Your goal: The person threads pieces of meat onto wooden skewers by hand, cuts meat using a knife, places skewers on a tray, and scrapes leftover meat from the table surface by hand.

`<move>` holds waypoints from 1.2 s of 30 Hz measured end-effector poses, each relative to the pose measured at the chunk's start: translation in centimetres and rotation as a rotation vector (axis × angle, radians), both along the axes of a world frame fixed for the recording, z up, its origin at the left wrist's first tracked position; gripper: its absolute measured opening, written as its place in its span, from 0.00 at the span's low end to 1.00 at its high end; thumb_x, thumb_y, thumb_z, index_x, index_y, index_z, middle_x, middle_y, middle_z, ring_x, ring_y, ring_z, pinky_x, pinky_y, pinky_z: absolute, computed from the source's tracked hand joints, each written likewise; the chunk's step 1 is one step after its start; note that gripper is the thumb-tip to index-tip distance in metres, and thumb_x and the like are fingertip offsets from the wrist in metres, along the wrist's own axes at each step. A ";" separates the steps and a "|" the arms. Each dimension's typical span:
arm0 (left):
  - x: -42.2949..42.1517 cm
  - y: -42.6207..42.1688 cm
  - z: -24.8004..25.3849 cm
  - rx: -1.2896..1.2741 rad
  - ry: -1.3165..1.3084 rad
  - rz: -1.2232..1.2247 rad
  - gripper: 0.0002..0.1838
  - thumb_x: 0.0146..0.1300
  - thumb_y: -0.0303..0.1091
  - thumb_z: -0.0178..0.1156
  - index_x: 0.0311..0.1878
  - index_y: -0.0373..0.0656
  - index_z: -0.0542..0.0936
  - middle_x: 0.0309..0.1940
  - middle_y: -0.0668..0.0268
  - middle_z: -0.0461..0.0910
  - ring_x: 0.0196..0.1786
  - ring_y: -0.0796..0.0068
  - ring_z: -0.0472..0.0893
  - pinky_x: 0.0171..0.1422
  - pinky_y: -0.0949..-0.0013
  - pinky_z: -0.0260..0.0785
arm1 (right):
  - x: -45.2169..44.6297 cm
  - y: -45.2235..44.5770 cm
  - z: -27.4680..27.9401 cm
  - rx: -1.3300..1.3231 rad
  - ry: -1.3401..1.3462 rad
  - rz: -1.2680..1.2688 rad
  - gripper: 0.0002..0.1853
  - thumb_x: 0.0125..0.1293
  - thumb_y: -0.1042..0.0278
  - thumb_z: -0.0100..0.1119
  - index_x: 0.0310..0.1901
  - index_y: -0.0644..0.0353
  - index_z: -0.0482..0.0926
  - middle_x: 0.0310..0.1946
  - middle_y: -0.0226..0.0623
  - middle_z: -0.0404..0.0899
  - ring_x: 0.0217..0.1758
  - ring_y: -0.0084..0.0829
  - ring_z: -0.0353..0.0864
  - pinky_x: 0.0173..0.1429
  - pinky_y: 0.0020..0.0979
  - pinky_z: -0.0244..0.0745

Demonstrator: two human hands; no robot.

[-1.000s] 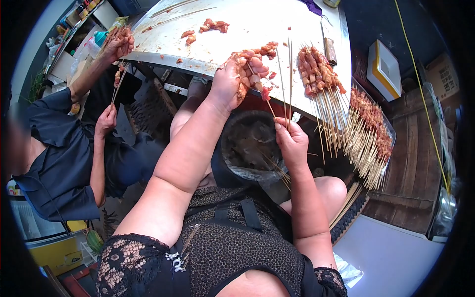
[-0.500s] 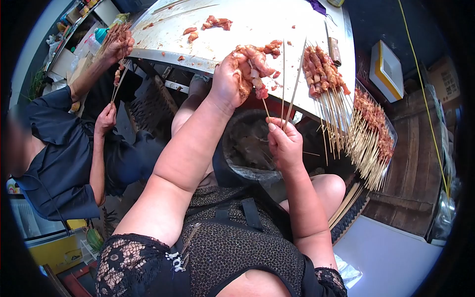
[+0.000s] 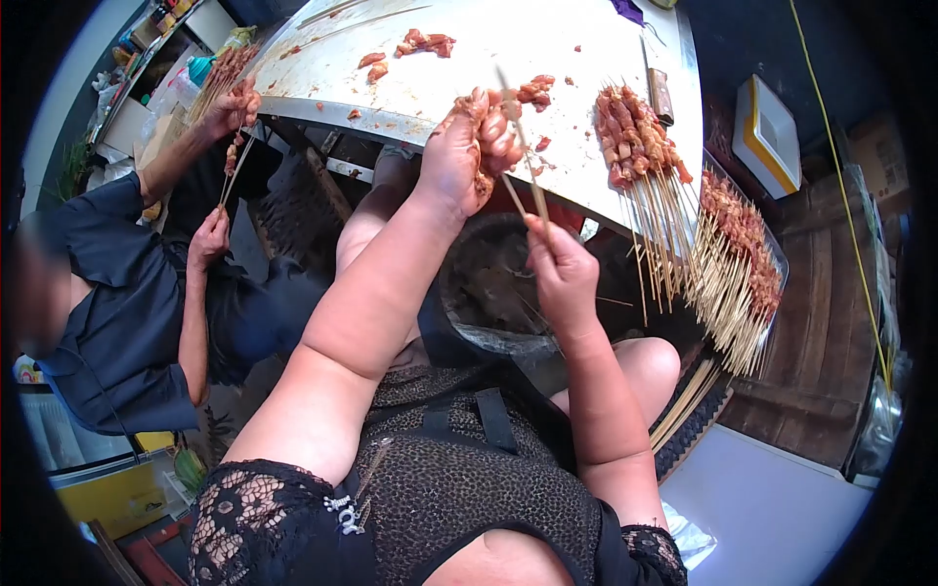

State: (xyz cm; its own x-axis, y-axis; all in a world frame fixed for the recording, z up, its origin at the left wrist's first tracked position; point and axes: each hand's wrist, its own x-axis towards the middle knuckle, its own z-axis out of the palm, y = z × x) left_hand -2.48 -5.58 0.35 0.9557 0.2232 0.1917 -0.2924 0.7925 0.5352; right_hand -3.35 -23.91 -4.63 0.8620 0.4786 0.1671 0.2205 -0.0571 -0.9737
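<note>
My left hand (image 3: 451,161) is closed around a clump of raw meat pieces (image 3: 501,140), held above the front edge of the table. My right hand (image 3: 565,272) pinches thin wooden skewers (image 3: 533,186) near their lower ends. One skewer runs up to the meat in my left hand; the others are blurred and lean across in front of it. How far any tip goes into the meat is hidden. Right of my hands, a row of loaded meat skewers (image 3: 640,146) lies on the white table (image 3: 381,93), their bare sticks jutting over its edge.
A tray holds many more loaded skewers (image 3: 738,239) at the right. A knife (image 3: 660,96) lies behind the row. Below my hands stands a lined bucket (image 3: 479,337). On the left, a co-worker (image 3: 117,293) holds skewers. Meat scraps (image 3: 425,43) dot the table.
The skewers in my right hand have swung left, their upper ends now passing in front of the meat. My right hand has shifted slightly; my left hand still grips the meat.
</note>
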 end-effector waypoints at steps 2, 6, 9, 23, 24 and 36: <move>0.0 -1.8 0.5 0.010 0.244 0.217 0.15 0.72 0.45 0.45 0.45 0.42 0.69 0.19 0.74 0.60 0.18 0.85 0.62 0.23 0.79 0.61 | -0.6 0.0 0.1 -0.066 -0.237 0.012 0.09 0.63 0.74 0.58 0.45 0.64 0.80 0.33 0.44 0.82 0.34 0.30 0.83 0.41 0.26 0.75; -0.1 -2.8 1.1 0.070 0.308 0.253 0.17 0.71 0.47 0.46 0.48 0.40 0.69 0.17 0.75 0.58 0.12 0.85 0.54 0.13 0.80 0.52 | -1.0 0.2 0.2 0.029 -0.041 0.048 0.10 0.64 0.75 0.57 0.46 0.64 0.80 0.28 0.32 0.79 0.29 0.20 0.77 0.35 0.21 0.72; 0.1 -3.5 1.5 0.132 0.282 0.188 0.21 0.70 0.49 0.47 0.53 0.40 0.67 0.18 0.75 0.58 0.12 0.87 0.55 0.13 0.80 0.51 | -1.0 -0.2 0.1 0.157 0.155 0.061 0.11 0.65 0.76 0.55 0.48 0.63 0.80 0.25 0.24 0.75 0.27 0.13 0.71 0.31 0.17 0.68; 2.5 4.7 5.2 1.796 0.596 0.447 0.11 0.62 0.32 0.59 0.43 0.37 0.82 0.33 0.64 0.83 0.36 0.77 0.80 0.43 0.73 0.71 | 1.2 -3.9 -0.5 0.409 0.251 -0.070 0.11 0.67 0.74 0.54 0.49 0.63 0.79 0.24 0.22 0.71 0.24 0.12 0.66 0.28 0.15 0.62; 2.6 4.7 4.5 1.933 0.566 0.459 0.11 0.61 0.34 0.60 0.43 0.39 0.83 0.35 0.61 0.83 0.36 0.74 0.81 0.45 0.72 0.72 | 1.1 -4.1 -0.5 0.399 0.256 -0.078 0.11 0.67 0.74 0.53 0.50 0.63 0.79 0.24 0.21 0.71 0.24 0.12 0.66 0.28 0.15 0.62; 4.9 -1.5 2.9 2.342 0.443 0.287 0.09 0.51 0.34 0.62 0.32 0.38 0.81 0.29 0.52 0.80 0.34 0.57 0.81 0.42 0.61 0.72 | 1.0 -3.3 -0.9 0.379 0.308 -0.083 0.12 0.68 0.74 0.52 0.52 0.63 0.77 0.25 0.21 0.71 0.23 0.10 0.64 0.25 0.13 0.57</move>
State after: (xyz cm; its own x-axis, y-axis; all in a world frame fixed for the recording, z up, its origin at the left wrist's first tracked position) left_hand 2.44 -7.05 3.26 0.9899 0.1062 0.0935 0.0916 -0.9847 0.1480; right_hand -2.39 -27.23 -5.53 0.9315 0.3608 0.0474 -0.0711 0.3084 -0.9486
